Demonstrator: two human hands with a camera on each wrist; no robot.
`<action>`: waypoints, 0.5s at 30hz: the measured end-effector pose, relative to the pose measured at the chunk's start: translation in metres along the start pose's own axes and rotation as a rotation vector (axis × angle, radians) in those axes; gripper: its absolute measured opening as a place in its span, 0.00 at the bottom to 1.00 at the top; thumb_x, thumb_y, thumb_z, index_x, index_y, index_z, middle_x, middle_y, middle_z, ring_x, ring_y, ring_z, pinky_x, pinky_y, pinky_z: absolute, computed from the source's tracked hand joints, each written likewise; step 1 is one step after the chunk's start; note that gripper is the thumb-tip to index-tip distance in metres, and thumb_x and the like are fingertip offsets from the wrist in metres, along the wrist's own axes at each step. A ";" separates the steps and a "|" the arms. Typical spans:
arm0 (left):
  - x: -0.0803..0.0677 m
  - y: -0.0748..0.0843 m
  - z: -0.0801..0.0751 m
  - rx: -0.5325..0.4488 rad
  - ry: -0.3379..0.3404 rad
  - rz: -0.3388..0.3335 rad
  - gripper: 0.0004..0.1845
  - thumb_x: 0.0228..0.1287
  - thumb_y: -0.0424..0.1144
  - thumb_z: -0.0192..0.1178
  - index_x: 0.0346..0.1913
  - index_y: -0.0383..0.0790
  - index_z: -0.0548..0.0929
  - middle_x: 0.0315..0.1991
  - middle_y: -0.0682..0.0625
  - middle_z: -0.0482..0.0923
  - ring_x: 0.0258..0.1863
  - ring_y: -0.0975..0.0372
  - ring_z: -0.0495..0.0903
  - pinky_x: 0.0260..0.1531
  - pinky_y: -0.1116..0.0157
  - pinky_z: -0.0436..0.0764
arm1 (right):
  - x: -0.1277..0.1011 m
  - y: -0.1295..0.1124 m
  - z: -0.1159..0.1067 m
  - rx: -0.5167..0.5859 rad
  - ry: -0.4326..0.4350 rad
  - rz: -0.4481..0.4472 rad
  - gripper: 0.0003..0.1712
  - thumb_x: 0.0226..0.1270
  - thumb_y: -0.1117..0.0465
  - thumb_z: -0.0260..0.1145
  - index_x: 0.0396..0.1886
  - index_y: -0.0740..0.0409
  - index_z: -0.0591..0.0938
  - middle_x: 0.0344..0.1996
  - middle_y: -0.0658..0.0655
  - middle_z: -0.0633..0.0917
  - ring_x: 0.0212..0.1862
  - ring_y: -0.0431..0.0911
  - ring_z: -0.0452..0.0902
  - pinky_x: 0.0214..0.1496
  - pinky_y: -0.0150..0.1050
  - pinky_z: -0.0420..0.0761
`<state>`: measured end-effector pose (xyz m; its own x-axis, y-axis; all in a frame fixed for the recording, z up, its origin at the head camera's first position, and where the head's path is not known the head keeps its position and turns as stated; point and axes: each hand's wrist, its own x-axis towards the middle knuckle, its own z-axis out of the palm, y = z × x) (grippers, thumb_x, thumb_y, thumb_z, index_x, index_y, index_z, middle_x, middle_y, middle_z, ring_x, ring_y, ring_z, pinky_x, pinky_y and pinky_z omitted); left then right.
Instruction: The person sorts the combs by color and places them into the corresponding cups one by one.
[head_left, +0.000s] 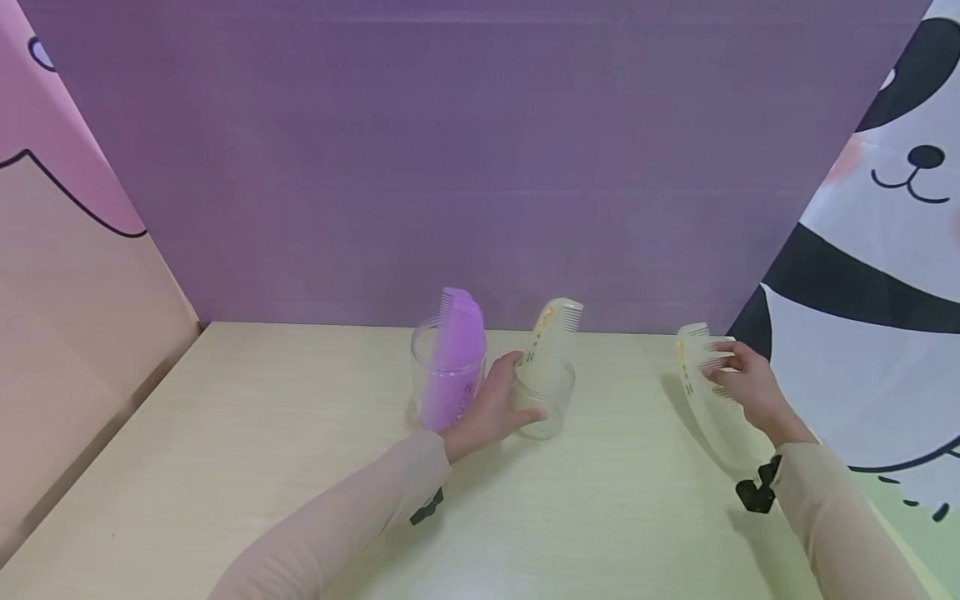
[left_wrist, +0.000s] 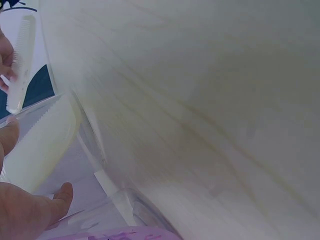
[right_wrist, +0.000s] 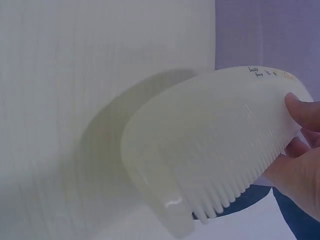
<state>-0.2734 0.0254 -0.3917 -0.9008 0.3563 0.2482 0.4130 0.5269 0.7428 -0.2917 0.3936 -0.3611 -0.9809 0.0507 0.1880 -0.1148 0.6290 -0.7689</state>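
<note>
My left hand (head_left: 491, 410) holds a small clear cup (head_left: 553, 423) from its left side, thumb in front and fingers behind. A cream comb (head_left: 553, 332) leans upright in that cup, its upper end above the rim. Over at the right, my right hand (head_left: 752, 393) pinches a second cream comb (head_left: 692, 375) by its toothed side near one end. Small print and a yellow pattern mark this comb (right_wrist: 210, 120) in the right wrist view. Its other end slants down toward the tabletop; whether it touches is unclear.
Just left of my left hand stands a taller clear cup (head_left: 422, 379) with a purple comb (head_left: 456, 354) in it. Both cups stand toward the back of the pale wooden table (head_left: 262, 433). A purple wall panel (head_left: 480, 167) rises behind the table.
</note>
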 end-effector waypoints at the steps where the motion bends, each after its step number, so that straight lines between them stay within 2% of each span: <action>1: 0.000 0.000 0.000 0.001 0.000 0.001 0.49 0.48 0.44 0.69 0.69 0.38 0.50 0.66 0.44 0.59 0.65 0.56 0.61 0.65 0.60 0.64 | 0.001 -0.001 0.000 0.013 0.011 -0.007 0.26 0.62 0.68 0.58 0.57 0.74 0.61 0.29 0.39 0.74 0.30 0.27 0.70 0.30 0.28 0.78; 11: -0.001 0.002 -0.001 0.004 0.001 -0.001 0.49 0.48 0.43 0.69 0.69 0.37 0.51 0.66 0.43 0.59 0.65 0.56 0.61 0.65 0.60 0.64 | 0.009 -0.023 0.000 0.090 0.076 0.004 0.23 0.63 0.67 0.58 0.54 0.71 0.62 0.30 0.33 0.73 0.36 0.27 0.67 0.32 0.22 0.77; 15: -0.001 0.003 -0.001 0.017 0.001 -0.001 0.49 0.48 0.43 0.69 0.69 0.37 0.50 0.66 0.44 0.59 0.65 0.56 0.61 0.65 0.60 0.64 | 0.010 -0.034 0.000 0.134 0.093 0.018 0.13 0.64 0.66 0.58 0.46 0.52 0.68 0.33 0.34 0.73 0.36 0.26 0.68 0.33 0.22 0.77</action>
<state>-0.2717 0.0256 -0.3894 -0.9014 0.3550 0.2477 0.4141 0.5405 0.7324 -0.2974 0.3723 -0.3331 -0.9649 0.1366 0.2243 -0.1232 0.5187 -0.8460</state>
